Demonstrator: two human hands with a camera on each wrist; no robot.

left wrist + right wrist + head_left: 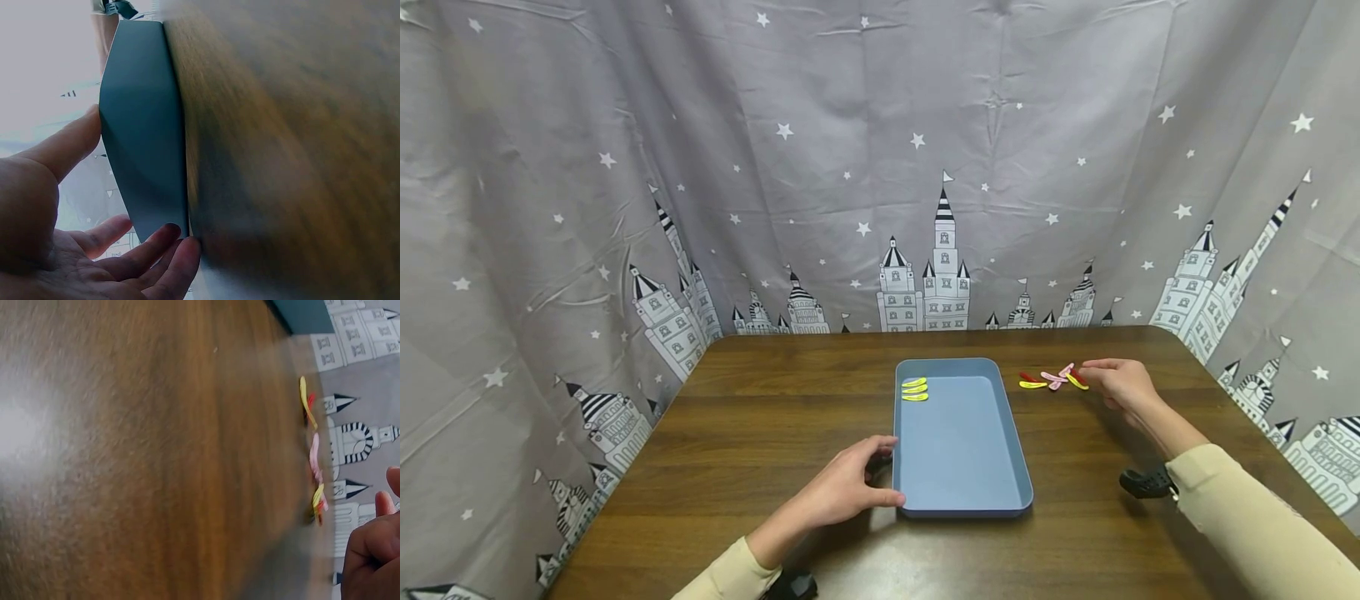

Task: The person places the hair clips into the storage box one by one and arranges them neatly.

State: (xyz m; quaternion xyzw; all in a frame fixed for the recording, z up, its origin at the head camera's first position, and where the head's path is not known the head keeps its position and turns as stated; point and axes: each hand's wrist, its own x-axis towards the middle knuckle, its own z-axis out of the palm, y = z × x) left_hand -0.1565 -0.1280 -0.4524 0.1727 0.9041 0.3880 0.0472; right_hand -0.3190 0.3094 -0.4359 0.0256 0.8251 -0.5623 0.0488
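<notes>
A blue rectangular tray lies on the table, with three yellow hair clips lined up in its far left corner. My left hand touches the tray's left side, fingers and thumb spread along the wall; the left wrist view shows fingertips against that wall. To the right of the tray is a small group of snap hair clips: pink clips, a yellow clip beside a red one, and another yellow clip. My right hand reaches over the group's right end, fingertips just by a red clip.
The brown wooden table runs back to a grey curtain printed with castles and stars. A dark wrist device hangs under the right wrist, and another sits by the left sleeve.
</notes>
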